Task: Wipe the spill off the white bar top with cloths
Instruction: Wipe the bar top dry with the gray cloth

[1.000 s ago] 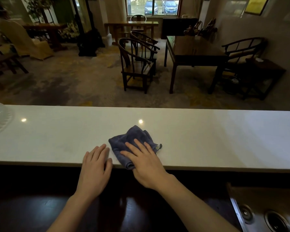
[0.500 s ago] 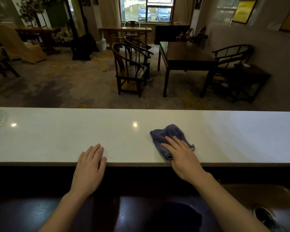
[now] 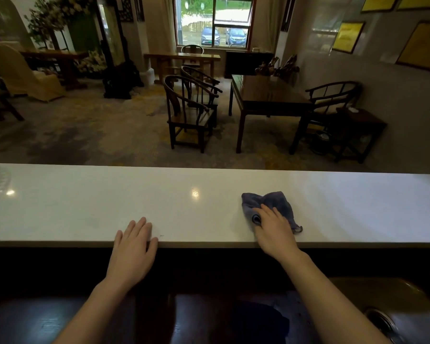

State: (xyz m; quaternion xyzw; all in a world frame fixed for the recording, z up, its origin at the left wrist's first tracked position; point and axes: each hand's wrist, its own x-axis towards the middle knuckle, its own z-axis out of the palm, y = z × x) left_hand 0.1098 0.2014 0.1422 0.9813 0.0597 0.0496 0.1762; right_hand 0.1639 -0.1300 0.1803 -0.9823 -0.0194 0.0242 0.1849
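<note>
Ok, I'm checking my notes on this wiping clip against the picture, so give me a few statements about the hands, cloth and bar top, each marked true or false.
1. The right hand presses on the blue cloth. True.
2. The left hand holds a second cloth. False: it lies flat and empty on the bar top.
3. The cloth lies to the left of both hands. False: it is under the right hand, right of the left hand.
4. The left hand rests at the bar top's near edge. True.

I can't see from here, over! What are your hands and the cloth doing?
Right hand flat on cloth, pressing it to bar top. Left hand open, empty, resting at near edge. Nothing blocking the cloth.
</note>
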